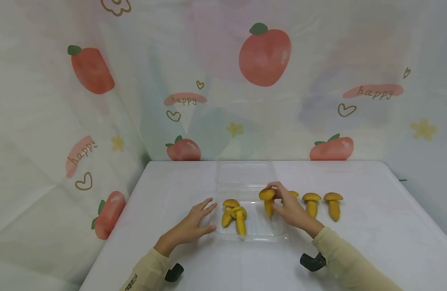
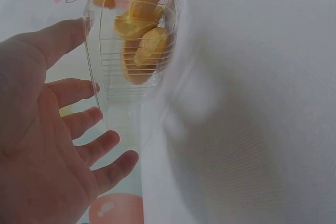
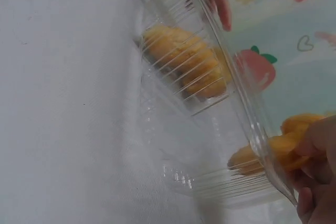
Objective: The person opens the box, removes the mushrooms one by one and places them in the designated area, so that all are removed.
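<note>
A clear plastic clamshell box lies with its lid folded back on the table. Two yellow mushrooms, one partly behind the other, sit in its left half. My right hand pinches a third yellow mushroom upright over the box's right half; in the right wrist view its stem shows at the box rim. My left hand is beside the box's left wall with fingers spread. In the left wrist view, fingertips of that hand are right at the rim.
To the right of the box stand more yellow mushrooms, one in the middle, one farthest right, and one mostly hidden behind my right hand. The transparent lid extends toward the back edge of the white table. A printed curtain hangs behind.
</note>
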Tool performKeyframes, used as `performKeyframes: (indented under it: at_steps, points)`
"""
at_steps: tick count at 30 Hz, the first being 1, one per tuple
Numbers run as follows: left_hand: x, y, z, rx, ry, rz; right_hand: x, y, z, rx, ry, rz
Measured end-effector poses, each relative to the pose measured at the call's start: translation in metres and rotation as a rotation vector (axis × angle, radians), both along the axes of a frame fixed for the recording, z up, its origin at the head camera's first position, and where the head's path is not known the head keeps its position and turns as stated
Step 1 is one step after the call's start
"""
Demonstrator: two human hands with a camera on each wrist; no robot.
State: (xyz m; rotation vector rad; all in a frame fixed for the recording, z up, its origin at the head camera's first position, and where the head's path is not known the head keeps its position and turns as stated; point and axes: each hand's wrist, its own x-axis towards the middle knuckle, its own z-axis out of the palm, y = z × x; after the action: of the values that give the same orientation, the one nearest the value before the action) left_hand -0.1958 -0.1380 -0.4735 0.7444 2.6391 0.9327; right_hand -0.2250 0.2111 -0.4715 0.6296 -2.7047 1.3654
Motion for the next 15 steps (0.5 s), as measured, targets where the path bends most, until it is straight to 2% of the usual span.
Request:
performKeyframes:
  at_steps: [6,15]
  points:
    - [-0.0014,-0.0022,-0.0019,0.013,-0.002,-0.01,0.0009,-0.0024,0.0031,-0.038,-0.002,-0.014]
    - [-0.003,-0.0022,-0.0046,0.001,0.0,-0.003,0.0035,-0.0038,0.0029,-0.064,0.093,0.025]
